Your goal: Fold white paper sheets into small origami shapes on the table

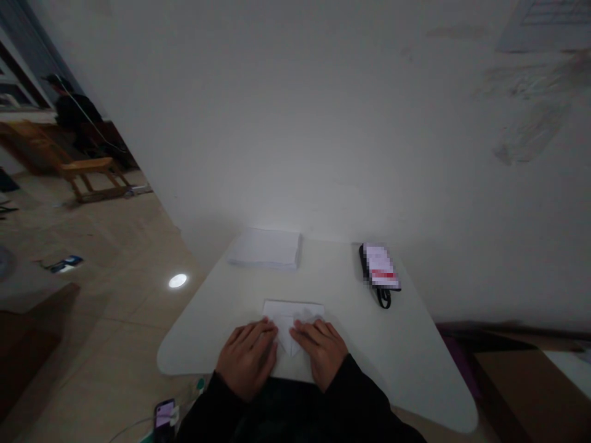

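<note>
A partly folded sheet of white paper (pixel 293 314) lies on the white table (pixel 415 351) right in front of me, its folded point toward me. My left hand (pixel 247 360) rests flat on the paper's left side, fingers stretched out. My right hand (pixel 323 351) lies flat on the right side, fingers also extended and pressing down. Both wrists are in dark sleeves.
A stack of white paper (pixel 266 248) sits at the table's far edge by the wall. A card on a black lanyard (pixel 379 271) lies at the right. A phone on a cable (pixel 165 415) lies below left. A wooden bench (pixel 87 175) stands far left.
</note>
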`<state>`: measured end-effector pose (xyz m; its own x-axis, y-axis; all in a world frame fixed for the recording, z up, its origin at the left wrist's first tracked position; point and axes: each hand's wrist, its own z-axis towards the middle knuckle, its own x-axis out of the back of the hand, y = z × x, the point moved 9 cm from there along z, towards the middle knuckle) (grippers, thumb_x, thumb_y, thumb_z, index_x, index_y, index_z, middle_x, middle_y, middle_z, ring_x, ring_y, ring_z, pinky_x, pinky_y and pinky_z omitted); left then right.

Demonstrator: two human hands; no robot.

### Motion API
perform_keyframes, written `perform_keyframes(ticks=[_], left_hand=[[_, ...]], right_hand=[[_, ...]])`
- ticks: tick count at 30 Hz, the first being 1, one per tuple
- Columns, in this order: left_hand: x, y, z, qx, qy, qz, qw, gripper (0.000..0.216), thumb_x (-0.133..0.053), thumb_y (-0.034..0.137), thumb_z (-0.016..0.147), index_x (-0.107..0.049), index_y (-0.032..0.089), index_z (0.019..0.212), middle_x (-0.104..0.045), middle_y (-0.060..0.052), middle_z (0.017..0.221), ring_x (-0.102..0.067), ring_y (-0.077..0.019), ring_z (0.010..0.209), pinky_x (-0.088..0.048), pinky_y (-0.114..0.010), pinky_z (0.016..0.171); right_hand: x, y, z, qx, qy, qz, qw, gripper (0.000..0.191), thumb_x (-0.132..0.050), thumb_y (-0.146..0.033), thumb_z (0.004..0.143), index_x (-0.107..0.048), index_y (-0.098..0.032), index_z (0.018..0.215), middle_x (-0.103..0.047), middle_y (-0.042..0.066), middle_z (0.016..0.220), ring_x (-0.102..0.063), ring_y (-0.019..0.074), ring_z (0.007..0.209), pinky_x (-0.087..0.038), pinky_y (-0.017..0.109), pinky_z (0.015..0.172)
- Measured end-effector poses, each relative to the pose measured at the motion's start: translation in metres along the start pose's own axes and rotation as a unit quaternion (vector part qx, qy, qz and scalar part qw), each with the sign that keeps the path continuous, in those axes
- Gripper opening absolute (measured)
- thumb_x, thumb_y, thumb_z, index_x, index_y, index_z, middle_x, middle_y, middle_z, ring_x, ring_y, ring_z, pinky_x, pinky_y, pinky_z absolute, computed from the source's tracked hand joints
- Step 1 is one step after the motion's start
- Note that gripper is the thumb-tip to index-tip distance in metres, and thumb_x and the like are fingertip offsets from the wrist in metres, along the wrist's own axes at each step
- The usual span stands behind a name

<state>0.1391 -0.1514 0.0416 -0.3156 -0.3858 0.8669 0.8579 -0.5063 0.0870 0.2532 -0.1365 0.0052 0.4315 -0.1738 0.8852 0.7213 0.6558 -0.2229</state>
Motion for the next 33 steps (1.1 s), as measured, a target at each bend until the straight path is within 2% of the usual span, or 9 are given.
perform_keyframes(ticks=[3, 5, 9, 12, 15, 20, 27, 29, 33], left_hand=[[-0.002, -0.023, 0.023, 0.108, -0.058, 0.078, 0.989, 0.02, -0.046, 0.026, 0.082, -0.063, 0.019, 0.089, -0.065, -0.008, 0.093, -0.059, -0.0253, 0.086, -0.043, -0.041, 0.073], [-0.006, -0.027, 0.046, 0.128, -0.082, 0.079, 0.985, 0.02, -0.047, 0.029, 0.082, -0.063, 0.018, 0.084, -0.064, -0.008, 0.087, -0.058, -0.0267, 0.085, -0.042, -0.043, 0.074], [-0.032, -0.006, 0.108, 0.016, -0.1, -0.088, 0.991, 0.022, -0.052, 0.029, 0.08, -0.06, 0.019, 0.097, -0.062, -0.007, 0.1, -0.055, -0.0223, 0.094, -0.042, -0.037, 0.082], [-0.062, 0.014, 0.141, -0.104, -0.171, -0.269, 0.942, 0.019, -0.051, 0.027, 0.081, -0.061, 0.018, 0.095, -0.064, -0.005, 0.094, -0.058, -0.0153, 0.089, -0.043, -0.028, 0.08], [-0.083, 0.004, 0.158, -0.113, -0.208, -0.351, 0.906, 0.035, -0.067, 0.036, 0.068, -0.061, 0.015, 0.095, -0.066, -0.004, 0.087, -0.06, -0.0146, 0.081, -0.045, -0.025, 0.074], [-0.098, -0.026, 0.153, -0.107, -0.223, -0.249, 0.936, 0.051, -0.072, 0.049, 0.055, -0.062, 0.016, 0.092, -0.063, -0.004, 0.084, -0.059, -0.0176, 0.078, -0.046, -0.028, 0.071], [-0.087, -0.005, 0.128, -0.152, -0.125, -0.174, 0.965, 0.063, -0.057, 0.061, 0.066, -0.052, 0.017, 0.111, -0.057, -0.009, 0.107, -0.05, -0.0231, 0.1, -0.037, -0.037, 0.09], [-0.088, -0.001, 0.126, -0.139, -0.126, -0.171, 0.967, 0.07, -0.056, 0.064, 0.064, -0.049, 0.017, 0.115, -0.055, -0.009, 0.108, -0.049, -0.0241, 0.101, -0.037, -0.038, 0.09], [-0.09, -0.003, 0.127, -0.118, -0.132, -0.172, 0.969, 0.073, -0.057, 0.065, 0.062, -0.047, 0.019, 0.118, -0.055, -0.009, 0.107, -0.049, -0.0251, 0.1, -0.036, -0.04, 0.089]], right_hand=[[-0.002, 0.011, 0.003, -0.002, -0.041, -0.008, 0.999, 0.041, -0.046, -0.012, 0.079, -0.054, -0.027, 0.116, -0.056, 0.001, 0.12, -0.05, 0.0202, 0.096, -0.038, 0.034, 0.08], [-0.001, 0.025, 0.009, -0.007, -0.067, -0.017, 0.998, 0.042, -0.046, -0.011, 0.077, -0.055, -0.026, 0.116, -0.057, 0.002, 0.119, -0.049, 0.0224, 0.1, -0.038, 0.035, 0.08], [0.001, 0.057, 0.03, 0.028, -0.092, 0.017, 0.995, 0.042, -0.052, -0.007, 0.066, -0.063, -0.027, 0.102, -0.064, 0.001, 0.101, -0.053, 0.0211, 0.09, -0.043, 0.033, 0.074], [0.004, 0.074, 0.046, 0.077, -0.058, 0.115, 0.989, 0.036, -0.051, -0.002, 0.061, -0.069, -0.023, 0.083, -0.064, 0.002, 0.085, -0.055, 0.0164, 0.084, -0.045, 0.028, 0.075], [0.006, 0.088, 0.054, 0.088, -0.004, 0.184, 0.979, 0.034, -0.05, -0.004, 0.063, -0.069, -0.023, 0.082, -0.059, 0.002, 0.081, -0.054, 0.0164, 0.083, -0.047, 0.027, 0.071], [0.011, 0.094, 0.056, 0.086, 0.037, 0.199, 0.976, 0.016, -0.056, -0.018, 0.074, -0.067, -0.023, 0.084, -0.054, 0.005, 0.093, -0.049, 0.0167, 0.081, -0.044, 0.032, 0.073], [0.011, 0.105, 0.056, 0.032, 0.033, 0.153, 0.987, 0.009, -0.06, -0.028, 0.075, -0.067, -0.024, 0.078, -0.054, 0.005, 0.094, -0.048, 0.0191, 0.087, -0.038, 0.035, 0.077], [0.008, 0.114, 0.054, -0.017, 0.027, 0.123, 0.992, 0.017, -0.063, -0.033, 0.073, -0.065, -0.025, 0.087, -0.054, 0.005, 0.099, -0.047, 0.0213, 0.092, -0.036, 0.037, 0.078], [0.003, 0.134, 0.05, -0.123, 0.014, 0.061, 0.99, 0.065, -0.069, -0.049, 0.061, -0.05, -0.022, 0.116, -0.051, 0.009, 0.111, -0.044, 0.0274, 0.1, -0.034, 0.042, 0.079]])
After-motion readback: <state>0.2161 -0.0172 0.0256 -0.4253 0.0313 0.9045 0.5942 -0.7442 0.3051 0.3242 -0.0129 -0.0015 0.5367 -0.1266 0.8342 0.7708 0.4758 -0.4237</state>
